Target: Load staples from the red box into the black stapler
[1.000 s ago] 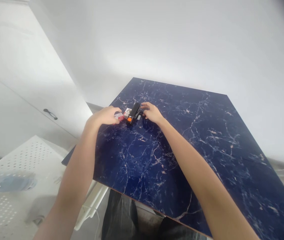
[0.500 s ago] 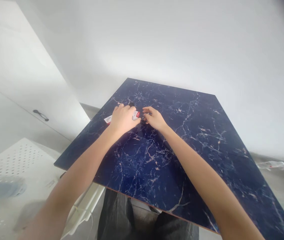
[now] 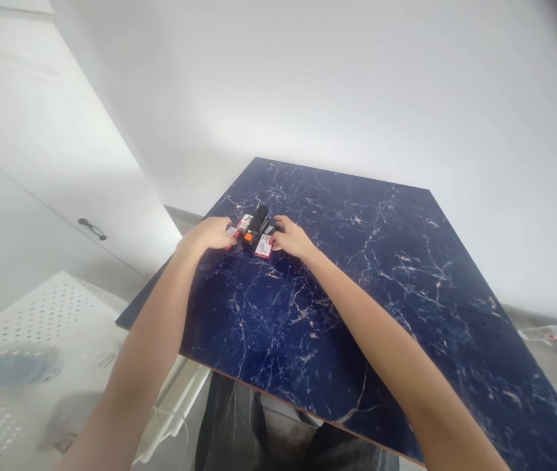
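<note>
Where the hands (image 3: 212,233) (image 3: 292,238) face each other, a stapler (image 3: 260,217) lies between.

Looks like a plain indoor room, perhaps in a home or an office; cannot tell which. Suggested by a white wall (image 3: 337,85), a white cupboard (image 3: 37,144) with a dark handle (image 3: 92,229), a marble-patterned blue table (image 3: 278,327), and a clear bottle (image 3: 13,368) lying on a perforated white surface (image 3: 42,314).

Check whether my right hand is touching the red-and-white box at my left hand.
Apart. The head view shows the black object with the orange patch lying between your right hand and that red-and-white box.
</note>
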Tool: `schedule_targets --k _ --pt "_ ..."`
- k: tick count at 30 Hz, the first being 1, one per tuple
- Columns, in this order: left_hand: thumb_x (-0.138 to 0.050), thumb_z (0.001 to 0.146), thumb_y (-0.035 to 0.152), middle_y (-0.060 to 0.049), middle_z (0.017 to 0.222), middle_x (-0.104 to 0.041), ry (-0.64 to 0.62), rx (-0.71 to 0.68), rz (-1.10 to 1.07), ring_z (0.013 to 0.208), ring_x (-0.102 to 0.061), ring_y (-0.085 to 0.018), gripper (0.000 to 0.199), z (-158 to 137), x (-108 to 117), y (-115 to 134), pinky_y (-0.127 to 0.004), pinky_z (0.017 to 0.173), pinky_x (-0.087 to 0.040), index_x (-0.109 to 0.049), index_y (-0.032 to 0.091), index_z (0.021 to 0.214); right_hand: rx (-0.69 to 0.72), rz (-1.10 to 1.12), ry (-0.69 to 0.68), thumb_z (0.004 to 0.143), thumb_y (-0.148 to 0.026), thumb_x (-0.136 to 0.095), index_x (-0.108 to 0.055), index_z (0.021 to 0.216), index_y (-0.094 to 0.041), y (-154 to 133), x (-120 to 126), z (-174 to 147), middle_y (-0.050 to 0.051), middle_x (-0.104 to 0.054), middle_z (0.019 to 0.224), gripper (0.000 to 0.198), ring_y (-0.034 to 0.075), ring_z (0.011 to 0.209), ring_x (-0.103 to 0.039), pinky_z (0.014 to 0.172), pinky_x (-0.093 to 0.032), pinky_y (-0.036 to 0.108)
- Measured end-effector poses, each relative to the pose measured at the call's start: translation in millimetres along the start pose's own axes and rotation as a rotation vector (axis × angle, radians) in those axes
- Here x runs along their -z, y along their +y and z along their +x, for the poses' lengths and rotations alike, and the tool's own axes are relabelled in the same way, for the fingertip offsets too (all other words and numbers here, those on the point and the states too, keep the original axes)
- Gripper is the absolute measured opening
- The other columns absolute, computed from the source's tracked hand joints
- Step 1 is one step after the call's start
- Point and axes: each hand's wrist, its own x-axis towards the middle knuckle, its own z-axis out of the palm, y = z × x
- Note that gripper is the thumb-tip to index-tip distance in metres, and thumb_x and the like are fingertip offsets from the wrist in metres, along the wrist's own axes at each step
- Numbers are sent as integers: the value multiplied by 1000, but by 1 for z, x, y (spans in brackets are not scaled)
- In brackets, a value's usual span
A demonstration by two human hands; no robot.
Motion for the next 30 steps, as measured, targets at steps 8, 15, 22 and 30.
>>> schedule_targets --k 8,15,22,30 --pt "-47 99 41 -20 130 -70 96 37 -73 85 -75 -28 45 3 -6 16 -37 79 -52 -63 19 134 47 59 -58 79 -5 -62 -45 154 -21 2 -9 8 16 -68 140 79 19 72 -78 73 -68 34" --pt "-46 99 35 -16 123 -74 108 40 -42 106 -71 -32 43 -1 -2 17 -37 85 -51 -64 22 136 55 151 -85 80 -6 -66 -37 160 -22 -6 -17 9 17 -59 151 86 19 82 -80 76 -69 31" --pt "-64 89 35 -8 119 -78 80 10 -70 98 -74 -28 59 0 -1 -4 -33 80 -52 -57 25 146 33 175 -18 85 -7 -60 -32 163 -21 0 -13 18 21 -53 157 84 16 70 -79 75 -70 35" --pt "-67 85 33 -6 116 -79 51 -15 -56 98 -73 -27 37 -2 4 -8 -32 81 -51 -75 29 121 27 227 8 91 -8 -56 -38 158 -27 3 -15 15 16 -40 168 72 12 71 -78 78 -70 33"
